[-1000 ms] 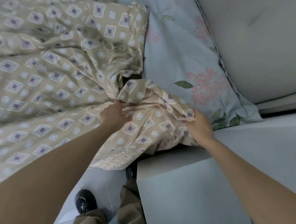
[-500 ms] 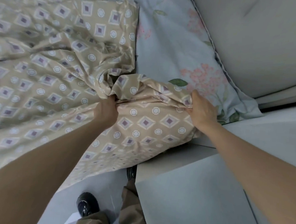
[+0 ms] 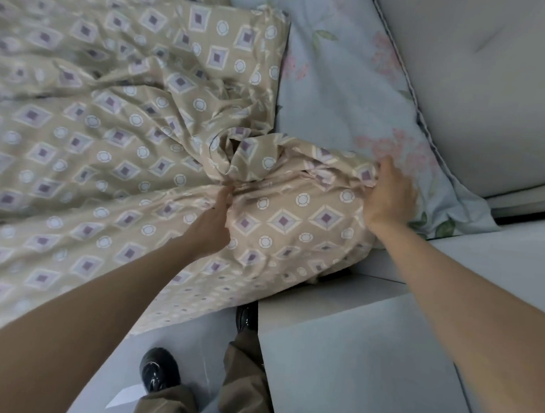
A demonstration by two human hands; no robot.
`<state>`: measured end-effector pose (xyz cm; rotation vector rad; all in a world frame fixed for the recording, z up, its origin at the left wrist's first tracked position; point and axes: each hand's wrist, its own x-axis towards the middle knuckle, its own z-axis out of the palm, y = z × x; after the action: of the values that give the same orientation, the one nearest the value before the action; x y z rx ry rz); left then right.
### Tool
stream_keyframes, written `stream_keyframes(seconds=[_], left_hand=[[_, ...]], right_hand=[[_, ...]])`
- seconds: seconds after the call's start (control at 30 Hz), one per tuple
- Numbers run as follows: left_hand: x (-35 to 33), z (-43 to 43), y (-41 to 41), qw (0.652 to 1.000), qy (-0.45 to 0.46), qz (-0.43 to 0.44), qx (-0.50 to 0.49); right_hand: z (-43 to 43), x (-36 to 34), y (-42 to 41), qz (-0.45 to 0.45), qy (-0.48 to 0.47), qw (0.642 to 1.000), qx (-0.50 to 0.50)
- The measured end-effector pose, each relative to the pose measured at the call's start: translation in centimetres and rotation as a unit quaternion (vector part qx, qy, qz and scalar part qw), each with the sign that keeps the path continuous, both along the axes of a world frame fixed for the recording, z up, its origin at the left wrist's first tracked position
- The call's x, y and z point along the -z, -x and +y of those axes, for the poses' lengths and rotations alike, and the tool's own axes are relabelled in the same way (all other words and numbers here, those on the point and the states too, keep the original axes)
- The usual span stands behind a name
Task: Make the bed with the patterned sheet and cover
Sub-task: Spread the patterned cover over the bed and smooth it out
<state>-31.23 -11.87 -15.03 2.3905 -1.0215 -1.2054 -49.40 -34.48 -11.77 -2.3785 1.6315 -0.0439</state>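
Note:
A beige cover [image 3: 86, 135] printed with purple diamonds and white circles lies crumpled over the bed, its near edge hanging toward the floor. My left hand [image 3: 213, 221] grips a bunched fold of the cover near its top corner. My right hand [image 3: 389, 198] holds the cover's corner edge at the right, fingers curled into the fabric. Under that corner lies a pale blue pillow [image 3: 347, 92] with pink flowers, against the headboard.
A padded white headboard [image 3: 485, 92] fills the upper right. A white bedside cabinet [image 3: 360, 367] stands right of my legs, touching the bed's side. My dark shoes [image 3: 158, 371] stand on the pale floor beside the bed.
Both hands have carried the cover's corner up toward the pillow. The stretch of cover between them is now flatter and spread wider.

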Motion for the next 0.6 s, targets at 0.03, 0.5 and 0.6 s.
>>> stream_keyframes(seconds=[0.03, 0.5, 0.6], left_hand=[[0.1, 0.3, 0.2, 0.999, -0.016, 0.026, 0.011], [-6.2, 2.1, -1.6, 0.991, 0.018, 0.057, -0.121], [-10.2, 4.3, -2.7, 0.986, 0.039, 0.049, -0.157]], right_hand=[[-0.1, 0.4, -0.2, 0.014, -0.060, 0.998, 0.030], [5.4, -5.9, -2.3, -0.011, -0.062, 0.997, -0.053], [8.1, -9.4, -3.9, -0.055, -0.080, 0.992, -0.083]])
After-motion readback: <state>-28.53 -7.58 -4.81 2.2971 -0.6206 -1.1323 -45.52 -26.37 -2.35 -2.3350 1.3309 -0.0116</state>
